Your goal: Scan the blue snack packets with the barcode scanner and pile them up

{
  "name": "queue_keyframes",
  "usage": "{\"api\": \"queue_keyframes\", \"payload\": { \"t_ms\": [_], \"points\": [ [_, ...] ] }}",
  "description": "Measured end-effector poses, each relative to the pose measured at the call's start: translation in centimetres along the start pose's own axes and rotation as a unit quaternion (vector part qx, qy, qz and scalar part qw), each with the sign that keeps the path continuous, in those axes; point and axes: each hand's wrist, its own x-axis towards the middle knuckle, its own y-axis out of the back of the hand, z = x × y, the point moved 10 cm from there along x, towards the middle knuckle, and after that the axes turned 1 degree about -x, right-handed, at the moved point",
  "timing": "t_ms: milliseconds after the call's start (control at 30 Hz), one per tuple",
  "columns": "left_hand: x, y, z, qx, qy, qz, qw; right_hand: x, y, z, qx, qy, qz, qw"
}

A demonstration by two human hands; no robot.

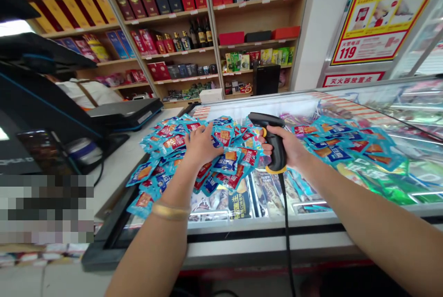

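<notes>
From my end, the left hand lay fingers spread on the packets heaped mid-frame on the freezer lid. Those looked light, floppy and slick, so I'd pinch one by a sealed edge. The right hand was wrapped round one scanner, rigid, held by its handle. Packets: dozens, too overlapped to count.

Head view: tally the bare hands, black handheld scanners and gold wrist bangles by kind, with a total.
Bare hands: 2, left hand and right hand
Scanners: 1, black handheld barcode scanner
Bangles: 1, gold wrist bangle
Total: 4
</notes>
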Motion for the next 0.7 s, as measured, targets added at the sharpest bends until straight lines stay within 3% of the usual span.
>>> {"api": "queue_keyframes", "payload": {
  "t_ms": [167, 233, 300, 400, 500, 567, 700],
  "points": [
    [-0.3, 2.9, 0.3, -0.13, -0.017, 0.128, 0.983, -0.6, -0.3, -0.3, 0.006, 0.001, 0.004, 1.0],
    [-0.5, 4.0, 0.6, -0.238, -0.049, 0.178, 0.953, -0.8, -0.7, 0.0, 0.001, -0.008, -0.003, 1.0],
    [-0.6, 4.3, 0.3, -0.376, -0.054, 0.192, 0.905, -1.0, -1.0, 0.1, -0.002, -0.01, -0.012, 1.0],
    [-0.3, 2.7, -0.5, -0.587, 0.012, 0.129, 0.799, -1.0, -1.1, 0.0, 0.001, 0.003, -0.022, 1.0],
    [-0.4, 0.9, 0.0, -0.711, 0.07, 0.042, 0.698, -0.9, -1.0, -0.1, -0.003, 0.011, -0.031, 0.999],
    [-0.6, 0.5, 0.4, -0.739, 0.082, 0.019, 0.669, -0.9, -1.0, -0.1, -0.01, 0.014, -0.035, 0.999],
    [-0.6, -0.7, 0.8, -0.759, 0.106, 0.011, 0.642, -1.0, -1.2, 0.2, -0.021, 0.003, -0.038, 0.999]
  ]
}}
